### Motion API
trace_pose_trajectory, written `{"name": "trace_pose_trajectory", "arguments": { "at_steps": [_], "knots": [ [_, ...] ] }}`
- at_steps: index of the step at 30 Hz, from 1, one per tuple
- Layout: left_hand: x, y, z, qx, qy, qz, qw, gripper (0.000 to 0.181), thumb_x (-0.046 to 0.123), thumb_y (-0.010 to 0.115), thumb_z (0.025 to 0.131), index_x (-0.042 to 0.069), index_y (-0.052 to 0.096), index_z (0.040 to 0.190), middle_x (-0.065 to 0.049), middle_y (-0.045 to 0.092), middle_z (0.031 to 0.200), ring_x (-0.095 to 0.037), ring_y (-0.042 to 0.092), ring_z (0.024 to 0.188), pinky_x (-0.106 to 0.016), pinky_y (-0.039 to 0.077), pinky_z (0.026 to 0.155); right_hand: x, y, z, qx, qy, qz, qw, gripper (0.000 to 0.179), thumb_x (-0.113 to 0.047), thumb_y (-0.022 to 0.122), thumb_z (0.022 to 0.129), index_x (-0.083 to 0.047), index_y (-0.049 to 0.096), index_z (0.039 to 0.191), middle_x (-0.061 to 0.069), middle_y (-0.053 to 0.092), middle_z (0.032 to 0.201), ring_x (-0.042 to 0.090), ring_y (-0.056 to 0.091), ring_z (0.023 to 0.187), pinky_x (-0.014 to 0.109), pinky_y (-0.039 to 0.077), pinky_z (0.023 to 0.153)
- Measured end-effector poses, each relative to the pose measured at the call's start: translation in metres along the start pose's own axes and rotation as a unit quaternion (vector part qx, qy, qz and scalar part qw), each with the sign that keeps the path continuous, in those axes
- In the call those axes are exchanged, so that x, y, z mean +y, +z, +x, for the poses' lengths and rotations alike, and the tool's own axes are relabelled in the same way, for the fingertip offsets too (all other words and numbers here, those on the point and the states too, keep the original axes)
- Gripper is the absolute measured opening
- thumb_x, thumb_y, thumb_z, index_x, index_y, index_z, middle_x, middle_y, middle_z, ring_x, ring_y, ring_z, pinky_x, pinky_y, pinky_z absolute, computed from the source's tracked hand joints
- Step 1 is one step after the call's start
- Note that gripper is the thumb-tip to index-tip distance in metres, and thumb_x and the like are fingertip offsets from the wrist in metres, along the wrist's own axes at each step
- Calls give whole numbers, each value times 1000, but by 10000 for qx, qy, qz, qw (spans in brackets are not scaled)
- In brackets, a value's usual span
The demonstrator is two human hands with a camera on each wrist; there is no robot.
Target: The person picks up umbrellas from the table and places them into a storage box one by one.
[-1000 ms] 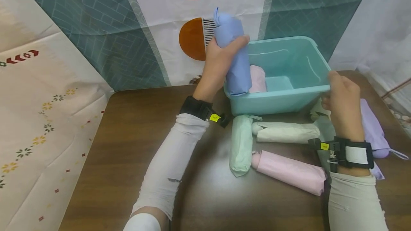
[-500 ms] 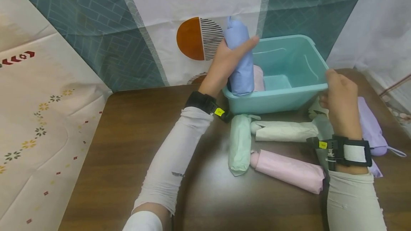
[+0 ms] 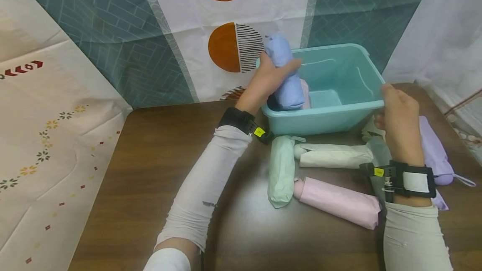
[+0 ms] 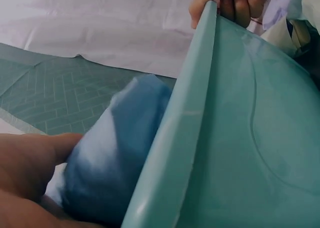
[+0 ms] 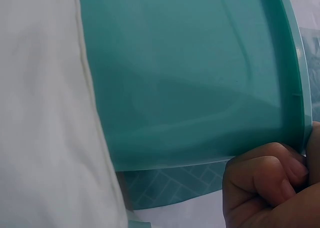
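My left hand grips a blue folded umbrella, tilted, its lower end inside the left part of a teal plastic bin. In the left wrist view the blue umbrella shows behind the bin's rim. A pale pink folded umbrella lies in the bin beside it, partly hidden. My right hand pinches the bin's front right corner; the right wrist view shows the curled fingers at the rim.
Before the bin lie a mint green umbrella, a cream umbrella and a pink umbrella on the wooden table. A lilac umbrella lies right of my right hand. A patterned cloth hangs behind the bin.
My left hand has moved right and then down, lowering the blue umbrella into the bin's left side. The right hand has stayed at the bin's corner.
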State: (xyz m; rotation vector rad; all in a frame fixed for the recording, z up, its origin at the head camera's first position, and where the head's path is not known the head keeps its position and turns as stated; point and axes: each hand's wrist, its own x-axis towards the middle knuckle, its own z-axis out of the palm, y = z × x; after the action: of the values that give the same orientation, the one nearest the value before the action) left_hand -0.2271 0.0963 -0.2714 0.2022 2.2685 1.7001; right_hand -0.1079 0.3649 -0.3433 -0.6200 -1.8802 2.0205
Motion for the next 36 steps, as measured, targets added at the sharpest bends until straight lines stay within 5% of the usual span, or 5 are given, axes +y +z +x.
{"name": "trace_pose_trajectory", "arguments": {
  "at_steps": [5,11,23,31,36],
  "knots": [
    [4,4,0,-86,-417,797,9959,106,42,65,88,15,-13,154,-7,26,149,-19,41,123,-35,39,96,0,0,0,-50,-88,134,9999,39,-42,66,89,-5,54,86,2,41,71,13,39,51,26,33,44],
    [6,6,1,-64,-581,1472,9874,103,46,62,89,13,-10,154,-11,25,151,-21,41,124,-37,41,96,0,1,-1,-74,-126,63,9999,40,-43,65,90,-5,53,86,2,41,69,13,38,50,28,29,42],
    [4,4,-1,-557,-326,1604,9849,90,35,51,94,10,-10,155,-3,22,155,-14,35,124,-26,32,100,1,0,-1,-47,-49,55,10000,41,-43,65,89,-5,52,85,2,41,68,13,39,49,28,29,42],
    [0,4,1,-422,209,2037,9779,75,33,50,99,9,9,156,-7,18,157,-15,31,130,-28,27,105,1,-2,-1,26,19,-192,9998,43,-46,64,89,-6,50,85,2,40,67,13,39,49,31,26,41],
    [-4,1,-1,-486,872,2495,9632,52,38,51,99,5,41,138,-10,46,129,-17,47,110,-25,39,88,0,-1,-2,0,-2,-121,9999,42,-45,64,89,-6,50,83,1,40,67,13,38,49,30,27,41]
  ]
}}
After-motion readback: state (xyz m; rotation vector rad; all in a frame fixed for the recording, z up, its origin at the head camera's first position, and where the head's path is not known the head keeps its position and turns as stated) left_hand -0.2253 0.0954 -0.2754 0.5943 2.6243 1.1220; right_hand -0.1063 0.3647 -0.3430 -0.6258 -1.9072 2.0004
